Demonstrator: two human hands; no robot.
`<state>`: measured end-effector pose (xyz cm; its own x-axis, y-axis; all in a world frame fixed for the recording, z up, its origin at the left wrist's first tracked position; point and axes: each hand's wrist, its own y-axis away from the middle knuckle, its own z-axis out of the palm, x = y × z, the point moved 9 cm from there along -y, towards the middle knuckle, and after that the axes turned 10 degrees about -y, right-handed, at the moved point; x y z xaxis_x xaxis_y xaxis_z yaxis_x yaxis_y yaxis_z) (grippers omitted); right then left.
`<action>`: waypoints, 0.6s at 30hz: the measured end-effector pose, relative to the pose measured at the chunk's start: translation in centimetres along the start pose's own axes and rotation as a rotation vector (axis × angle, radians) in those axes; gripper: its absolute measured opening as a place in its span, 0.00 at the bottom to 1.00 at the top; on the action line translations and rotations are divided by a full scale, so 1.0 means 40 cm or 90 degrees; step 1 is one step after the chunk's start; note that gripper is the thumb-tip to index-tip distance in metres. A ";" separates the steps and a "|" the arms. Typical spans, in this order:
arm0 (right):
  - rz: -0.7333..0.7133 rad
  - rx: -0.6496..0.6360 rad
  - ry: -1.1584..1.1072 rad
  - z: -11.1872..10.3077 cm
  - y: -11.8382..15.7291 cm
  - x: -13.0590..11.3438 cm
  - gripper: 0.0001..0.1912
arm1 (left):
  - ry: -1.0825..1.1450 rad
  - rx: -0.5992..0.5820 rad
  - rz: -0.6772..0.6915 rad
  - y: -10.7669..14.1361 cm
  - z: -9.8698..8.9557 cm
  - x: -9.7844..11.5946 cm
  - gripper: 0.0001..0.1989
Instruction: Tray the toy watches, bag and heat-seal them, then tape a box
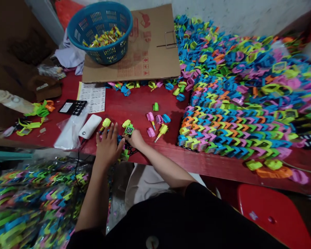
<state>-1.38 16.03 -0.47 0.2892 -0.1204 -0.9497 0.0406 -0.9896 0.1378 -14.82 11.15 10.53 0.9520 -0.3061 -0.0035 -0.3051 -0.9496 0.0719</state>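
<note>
An open left hand [108,147], fingers spread, rests beside a right hand [136,138] that appears to pinch a toy watch [129,130] on a red table [137,107]. The plastic looks light and stiff, best held by its green frame. Loose pieces [159,119] lie just ahead; rows of straps [230,128] and a blue basket [100,7] lie beyond.

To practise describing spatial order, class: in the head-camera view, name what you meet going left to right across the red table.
plastic bottle, black calculator, white power bank, left hand, right hand, yellow plastic toy piece, rows of interlinked multicoloured plastic pieces
</note>
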 end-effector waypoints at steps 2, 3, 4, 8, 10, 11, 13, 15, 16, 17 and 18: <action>-0.025 -0.014 0.047 0.002 0.007 -0.012 0.06 | 0.007 0.005 -0.005 0.001 -0.003 0.001 0.42; -0.045 -0.030 0.068 0.008 0.012 -0.021 0.04 | 0.013 0.007 -0.008 0.001 -0.006 0.003 0.43; -0.066 -0.045 0.089 0.016 0.017 -0.030 0.02 | 0.019 0.008 -0.010 0.002 -0.008 0.004 0.43; -0.125 -0.074 0.172 0.058 0.027 -0.061 0.14 | 0.029 0.004 -0.004 -0.001 -0.014 0.008 0.42; -0.120 -0.071 0.194 0.068 0.029 -0.068 0.16 | 0.019 0.002 0.007 -0.003 -0.017 0.010 0.39; -0.109 -0.074 0.196 0.067 0.032 -0.070 0.16 | 0.013 0.000 0.011 -0.004 -0.019 0.010 0.37; -0.098 -0.078 0.175 0.044 0.054 -0.076 0.17 | 0.005 -0.008 0.015 -0.006 -0.021 0.010 0.34; -0.104 -0.052 0.145 -0.017 0.101 -0.080 0.20 | 0.005 -0.009 0.013 -0.006 -0.023 0.010 0.33; -0.097 -0.020 0.145 -0.063 0.132 -0.074 0.20 | 0.007 -0.005 0.013 -0.006 -0.024 0.011 0.32; -0.073 0.021 0.160 -0.114 0.167 -0.060 0.19 | 0.009 0.001 0.014 -0.005 -0.026 0.012 0.32; -0.026 0.062 0.194 -0.167 0.204 -0.035 0.17 | 0.012 0.008 0.015 -0.004 -0.028 0.014 0.32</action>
<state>4.92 8.66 3.86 0.5633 -0.0661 -0.8236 -0.0299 -0.9978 0.0596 -14.23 11.21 11.61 0.9446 -0.3277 0.0167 -0.3281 -0.9428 0.0591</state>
